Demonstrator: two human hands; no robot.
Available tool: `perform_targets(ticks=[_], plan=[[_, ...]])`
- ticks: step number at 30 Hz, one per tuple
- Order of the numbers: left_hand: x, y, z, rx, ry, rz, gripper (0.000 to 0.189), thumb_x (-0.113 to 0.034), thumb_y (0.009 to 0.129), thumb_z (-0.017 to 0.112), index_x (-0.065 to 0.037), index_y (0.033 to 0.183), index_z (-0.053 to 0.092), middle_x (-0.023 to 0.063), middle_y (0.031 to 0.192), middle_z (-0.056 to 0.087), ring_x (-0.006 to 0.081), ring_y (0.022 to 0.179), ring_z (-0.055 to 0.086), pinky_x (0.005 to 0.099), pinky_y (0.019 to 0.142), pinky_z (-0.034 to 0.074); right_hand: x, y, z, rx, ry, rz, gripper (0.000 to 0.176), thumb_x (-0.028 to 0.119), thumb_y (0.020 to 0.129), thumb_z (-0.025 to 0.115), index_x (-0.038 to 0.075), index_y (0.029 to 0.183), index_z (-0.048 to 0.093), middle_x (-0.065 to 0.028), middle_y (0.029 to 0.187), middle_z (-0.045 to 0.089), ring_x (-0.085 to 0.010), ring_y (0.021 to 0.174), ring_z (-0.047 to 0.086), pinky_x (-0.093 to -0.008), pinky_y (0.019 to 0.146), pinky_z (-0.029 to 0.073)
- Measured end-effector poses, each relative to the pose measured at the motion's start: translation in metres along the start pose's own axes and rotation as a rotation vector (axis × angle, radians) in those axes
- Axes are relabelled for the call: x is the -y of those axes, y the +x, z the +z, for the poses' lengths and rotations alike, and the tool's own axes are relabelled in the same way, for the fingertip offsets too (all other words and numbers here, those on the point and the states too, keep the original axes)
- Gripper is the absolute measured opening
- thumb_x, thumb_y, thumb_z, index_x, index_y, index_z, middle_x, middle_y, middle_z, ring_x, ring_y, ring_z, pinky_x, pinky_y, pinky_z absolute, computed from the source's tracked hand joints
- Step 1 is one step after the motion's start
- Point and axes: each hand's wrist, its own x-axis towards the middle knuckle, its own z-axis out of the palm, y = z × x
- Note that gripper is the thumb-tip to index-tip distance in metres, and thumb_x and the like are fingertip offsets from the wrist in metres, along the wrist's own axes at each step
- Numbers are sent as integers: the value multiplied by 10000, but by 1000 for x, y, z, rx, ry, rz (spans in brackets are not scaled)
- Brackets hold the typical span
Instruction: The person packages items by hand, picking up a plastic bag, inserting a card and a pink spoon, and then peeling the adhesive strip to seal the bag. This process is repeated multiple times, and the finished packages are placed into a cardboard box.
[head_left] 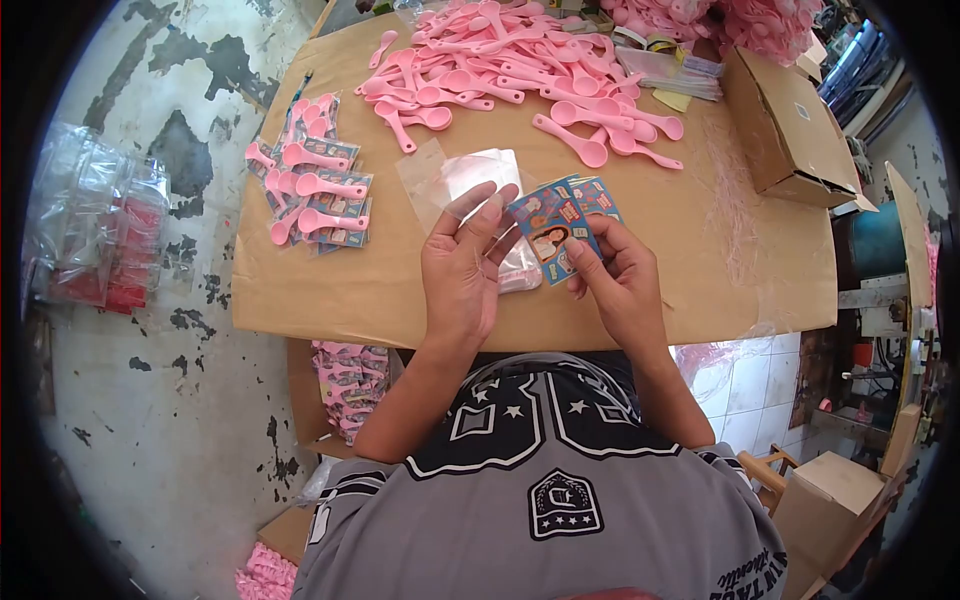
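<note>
Being pinched between thumb and fingertips of the right hand [622,285], printed cards [562,222] are held over the table's [700,270] near middle, beside a clear bag [487,175] held in the left hand's [463,272] loosely spread fingers; two cards may get pulled together if the fan slips.

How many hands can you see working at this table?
2. The left hand holds a clear bag above the table's near edge; the right hand, just beside it, holds a fan of picture cards. No other hands show.
</note>
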Motion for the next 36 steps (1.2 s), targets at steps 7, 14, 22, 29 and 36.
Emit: perform_targets(ticks=[7,14,22,29,36], plan=[[0,1,2,-8,50,23,387,-138,1014,706,5,1356,594,167,1309,691,223,1182,690,333,990,560,-1,-8,-13,-36,-32,0,257,154,1048,667,-26,1230,637,-18,924,689,-46,691,599,-207,609,487],[10,-3,2,48,-60,-46,381,-90,1012,701,25,1361,602,198,1282,713,191,1099,714,334,944,591,-6,-2,0,-8,-20,18,293,153,1046,668,-26,1276,638,-16,911,685,-52,692,611,-204,609,488],[6,-2,-12,127,-50,-69,355,-93,1017,685,31,1342,617,149,1239,715,200,1093,715,320,879,620,2,-2,4,89,-29,77,328,134,1026,691,-24,1304,619,-24,884,675,-74,715,645,-216,641,519],[8,0,-20,161,-84,-11,278,-91,1005,704,3,1264,658,110,1178,738,175,1054,723,332,892,613,-13,4,20,-31,146,-7,195,70,1002,714,6,1149,603,-63,987,691,-96,832,667,-245,737,555],[10,-13,-15,163,-19,-43,289,-84,1005,705,-11,1281,659,97,1212,732,147,1057,708,317,894,600,-15,13,56,-119,258,-111,218,141,1029,701,5,1177,615,-50,1018,686,-89,878,664,-238,768,536]])
